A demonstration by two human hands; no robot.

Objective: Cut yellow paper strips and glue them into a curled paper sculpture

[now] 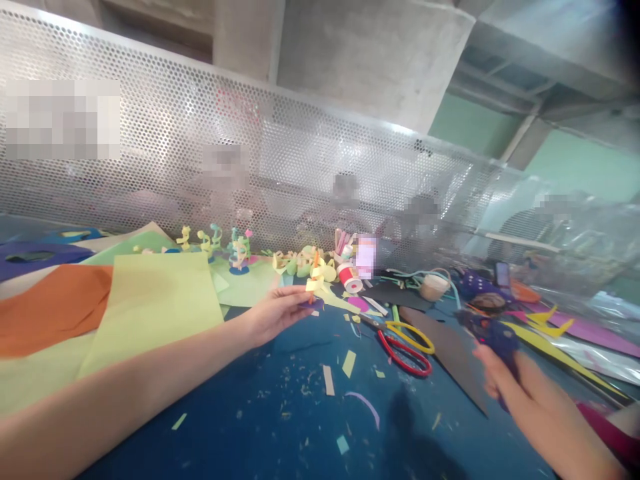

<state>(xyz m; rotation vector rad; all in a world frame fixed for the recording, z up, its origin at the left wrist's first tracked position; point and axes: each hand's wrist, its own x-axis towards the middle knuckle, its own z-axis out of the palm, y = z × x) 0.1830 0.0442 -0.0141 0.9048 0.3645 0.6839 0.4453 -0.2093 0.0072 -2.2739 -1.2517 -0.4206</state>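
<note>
Left hand [273,312]: stretched to mid frame, fingers pinched on a small purple piece [311,304] beside a yellow cutout [325,293].
Right hand [505,373]: lower right, fingers wrapped round a dark blue tool [493,331].
Scissors [405,343]: red and yellow, left lying on the blue bench [280,400] between the hands.
Paper [150,307]: green sheet spread at left.

Both forearms were bare, with no sleeves, watch or rings showing. The left hand [273,313] had slim fingers; the right hand [500,373] was blurred.
</note>
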